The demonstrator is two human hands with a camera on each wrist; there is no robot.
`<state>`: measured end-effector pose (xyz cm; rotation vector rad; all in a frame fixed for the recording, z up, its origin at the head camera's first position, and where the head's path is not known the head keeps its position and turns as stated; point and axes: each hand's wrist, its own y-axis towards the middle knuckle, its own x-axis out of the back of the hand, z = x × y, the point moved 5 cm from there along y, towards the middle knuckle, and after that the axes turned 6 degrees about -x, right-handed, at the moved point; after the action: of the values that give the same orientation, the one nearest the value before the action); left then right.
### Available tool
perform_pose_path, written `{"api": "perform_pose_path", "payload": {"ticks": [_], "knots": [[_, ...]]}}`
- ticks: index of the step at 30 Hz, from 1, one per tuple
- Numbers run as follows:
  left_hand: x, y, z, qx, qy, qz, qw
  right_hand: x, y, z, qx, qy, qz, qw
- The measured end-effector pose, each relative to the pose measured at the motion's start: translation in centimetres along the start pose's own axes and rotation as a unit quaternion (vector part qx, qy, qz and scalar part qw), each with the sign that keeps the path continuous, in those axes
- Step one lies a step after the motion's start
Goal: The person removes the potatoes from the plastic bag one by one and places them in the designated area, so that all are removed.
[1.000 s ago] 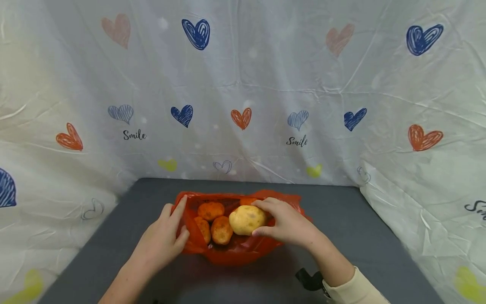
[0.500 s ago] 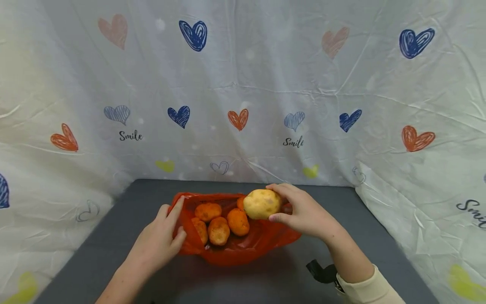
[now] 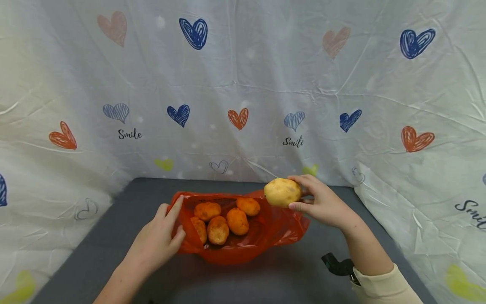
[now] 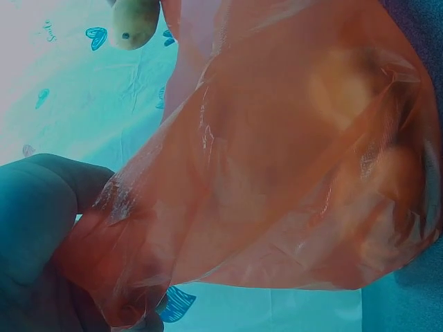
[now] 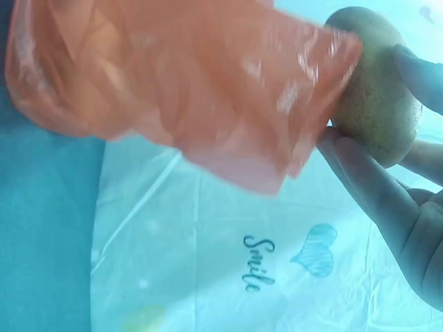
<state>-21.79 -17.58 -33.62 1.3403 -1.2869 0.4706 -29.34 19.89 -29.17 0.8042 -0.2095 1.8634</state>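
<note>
My right hand (image 3: 322,200) holds a pale yellow potato (image 3: 282,193) between thumb and fingers, raised over the right end of a red plastic bag (image 3: 243,256). In the right wrist view the same potato (image 5: 377,90) shows beside the bag's loose edge (image 5: 256,159). Several potatoes (image 3: 218,230) lie inside the bag, tinted orange by it. At the bag's left rim my left hand (image 3: 155,238) pinches the plastic, holding the mouth wide. The left wrist view shows a thumb (image 4: 41,207) on the gathered film (image 4: 124,277), with potatoes faintly visible through the bag.
The bag rests on a dark grey table (image 3: 152,190). A white curtain (image 3: 235,63) printed with hearts hangs behind and at both sides. A black wrist mount (image 3: 338,266) is strapped to the right wrist, by a cream sleeve (image 3: 387,285).
The right hand has lifted the potato up and to the right, from inside the bag to above its right end. More potatoes are uncovered. The left hand has stayed at the bag's rim.
</note>
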Motion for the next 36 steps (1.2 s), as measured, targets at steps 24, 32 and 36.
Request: {"api": "perform_pose_path", "payload": {"ticks": [24,32,36], "knots": [[0.4,-0.4,0.0,-0.003,0.006,-0.006,1.0,4.1,-0.3,-6.8,-0.118,-0.088,-0.07,0.987],[0.5,-0.5,0.0,-0.006,0.01,-0.007,0.9999,3.2,0.5,-10.1,-0.145,-0.108,-0.054,0.982],[0.5,-0.5,0.0,-0.007,0.008,-0.006,0.9999,2.7,0.4,-11.4,-0.166,-0.12,-0.041,0.978]]}}
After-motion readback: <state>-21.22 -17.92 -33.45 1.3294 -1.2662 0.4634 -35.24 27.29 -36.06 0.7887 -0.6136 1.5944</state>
